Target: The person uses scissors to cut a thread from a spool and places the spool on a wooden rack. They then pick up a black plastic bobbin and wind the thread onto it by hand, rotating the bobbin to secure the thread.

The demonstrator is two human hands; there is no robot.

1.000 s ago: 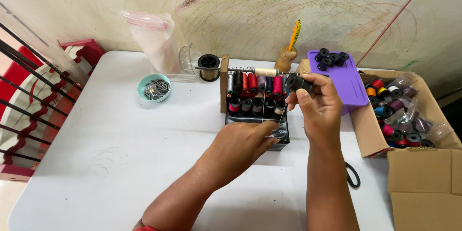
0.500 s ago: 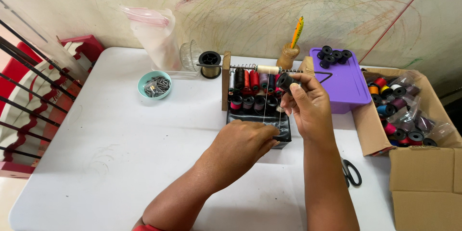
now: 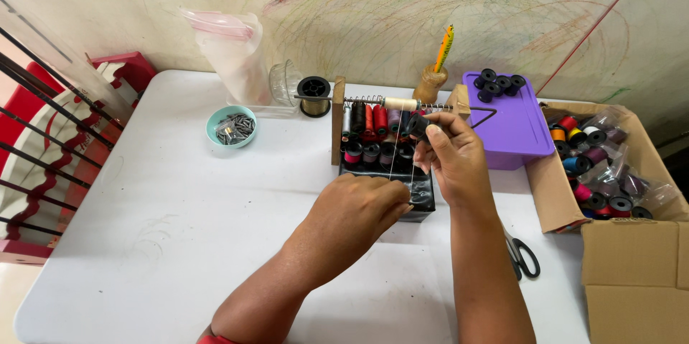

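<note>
Holding black bobbin (image 3: 418,126), right hand (image 3: 453,161)

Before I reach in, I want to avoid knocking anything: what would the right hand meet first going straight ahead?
Probably the thread rack: the right hand, holding a black bobbin, points straight at it, though depth is unclear.

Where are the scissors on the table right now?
In the head view, the scissors lie on the white table, just right of the right forearm, near the cardboard box.
</note>
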